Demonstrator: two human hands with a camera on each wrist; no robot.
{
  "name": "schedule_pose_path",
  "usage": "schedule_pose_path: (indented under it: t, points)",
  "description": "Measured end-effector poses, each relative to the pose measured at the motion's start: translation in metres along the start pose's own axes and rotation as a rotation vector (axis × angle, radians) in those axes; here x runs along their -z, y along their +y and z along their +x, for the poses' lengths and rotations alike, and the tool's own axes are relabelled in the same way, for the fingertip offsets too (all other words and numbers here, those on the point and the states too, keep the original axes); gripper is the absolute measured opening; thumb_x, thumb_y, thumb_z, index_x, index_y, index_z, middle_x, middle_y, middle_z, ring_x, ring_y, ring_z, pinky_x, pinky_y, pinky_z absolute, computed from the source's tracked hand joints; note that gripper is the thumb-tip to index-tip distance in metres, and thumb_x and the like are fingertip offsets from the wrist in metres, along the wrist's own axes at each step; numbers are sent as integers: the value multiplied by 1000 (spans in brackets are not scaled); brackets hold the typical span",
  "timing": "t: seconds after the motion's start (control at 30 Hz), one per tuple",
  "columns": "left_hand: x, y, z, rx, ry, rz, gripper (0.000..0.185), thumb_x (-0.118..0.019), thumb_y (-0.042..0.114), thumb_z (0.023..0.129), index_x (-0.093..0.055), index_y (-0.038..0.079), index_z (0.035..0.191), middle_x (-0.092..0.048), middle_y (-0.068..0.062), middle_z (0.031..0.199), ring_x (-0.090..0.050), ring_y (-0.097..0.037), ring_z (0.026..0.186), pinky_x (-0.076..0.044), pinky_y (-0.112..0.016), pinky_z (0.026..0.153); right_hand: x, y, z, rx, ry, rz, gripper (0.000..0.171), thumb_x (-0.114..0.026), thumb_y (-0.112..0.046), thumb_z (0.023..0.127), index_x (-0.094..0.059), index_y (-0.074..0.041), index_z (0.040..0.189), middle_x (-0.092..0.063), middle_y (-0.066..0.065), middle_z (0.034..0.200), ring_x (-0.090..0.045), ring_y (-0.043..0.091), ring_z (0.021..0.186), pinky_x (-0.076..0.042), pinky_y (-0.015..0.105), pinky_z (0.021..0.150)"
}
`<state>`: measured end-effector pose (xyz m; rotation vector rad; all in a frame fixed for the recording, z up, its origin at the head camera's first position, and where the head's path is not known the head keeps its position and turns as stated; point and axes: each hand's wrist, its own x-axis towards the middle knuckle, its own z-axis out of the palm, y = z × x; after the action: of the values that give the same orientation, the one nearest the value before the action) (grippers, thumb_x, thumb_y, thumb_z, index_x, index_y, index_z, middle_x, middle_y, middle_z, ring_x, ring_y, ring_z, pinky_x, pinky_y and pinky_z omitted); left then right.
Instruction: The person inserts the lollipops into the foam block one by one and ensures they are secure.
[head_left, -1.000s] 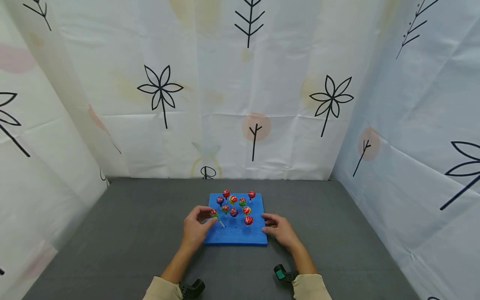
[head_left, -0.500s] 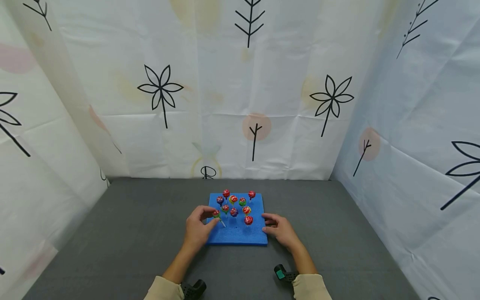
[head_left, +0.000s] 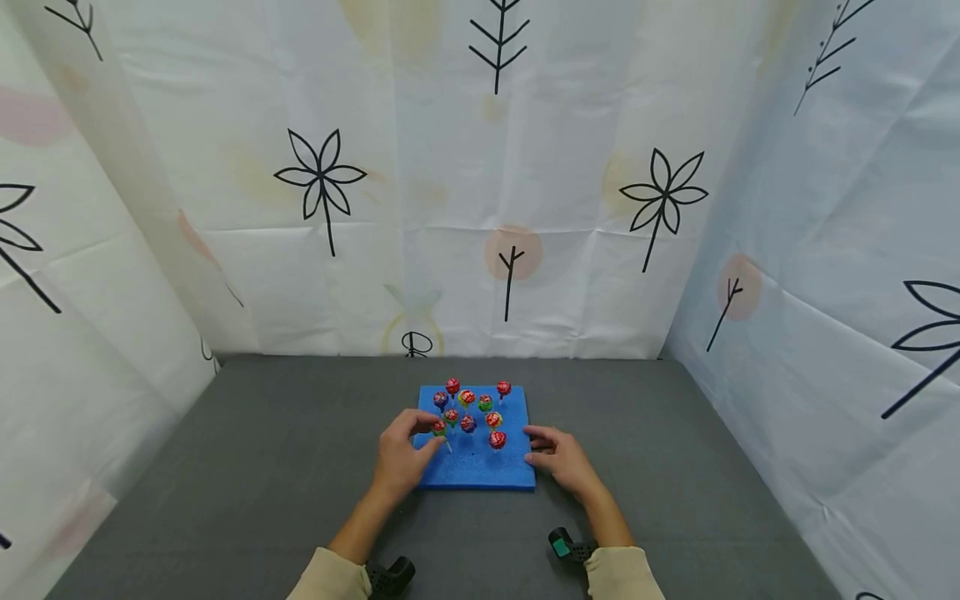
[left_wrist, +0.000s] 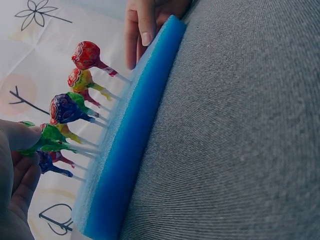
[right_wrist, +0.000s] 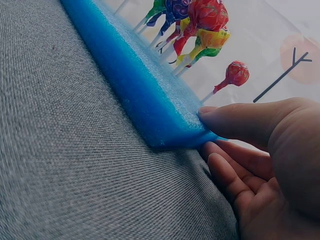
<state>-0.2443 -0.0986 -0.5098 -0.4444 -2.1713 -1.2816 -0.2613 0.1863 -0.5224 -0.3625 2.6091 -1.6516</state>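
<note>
My left hand (head_left: pixel 402 457) is at the left edge of the foam (head_left: pixel 480 471), fingers curled, pinching a lolly (head_left: pixel 438 428) with a green and red wrapper between thumb and fingertips. Its white stick slants down and to the right, and the tip is at the foam's surface near the left edge; I cannot tell whether it has gone in. From the left wrist view, my thumb covers part of the green wrapper (left_wrist: pixel 47 137) and the stick runs toward the foam (left_wrist: pixel 130 145).

My right hand (head_left: pixel 561 458) rests against the foam's right edge, close to the near right corner. The thumb (right_wrist: pixel 245 120) lies on top of the foam (right_wrist: pixel 145 95), and the other fingers (right_wrist: pixel 235 172), only loosely bent, tuck against its side on the grey tabletop (head_left: pixel 262 467).

The foam sits on the tabletop at about its middle. Nine other lollies (head_left: pixel 472 408) stand in it on their sticks, grouped toward its far half, with one red one (head_left: pixel 497 439) nearest my right hand. The near strip of the foam is bare blue.
</note>
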Motion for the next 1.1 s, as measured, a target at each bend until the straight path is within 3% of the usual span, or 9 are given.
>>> schedule_pose_path:
  t: [0.4, 1.1]
  points:
    - [-3, 4, 1, -6, -33, 34, 26, -80, 1, 79, -68, 11, 100, -63, 2, 99, -62, -12, 93, -55, -35, 81, 0, 0, 1, -5, 1, -9, 42, -73, -3, 86, -62, 1, 126, -63, 14, 116, -61, 29, 101, -50, 46, 89]
    - [-13, 6, 4, 9, -15, 27, 19, -80, 8, 81, -72, 9, 98, -65, 1, 96, -63, -12, 88, -55, -35, 77, 0, -1, 1, -16, -5, -3, 42, -72, -3, 86, -61, 1, 127, -63, 13, 115, -60, 27, 101, -51, 43, 88]
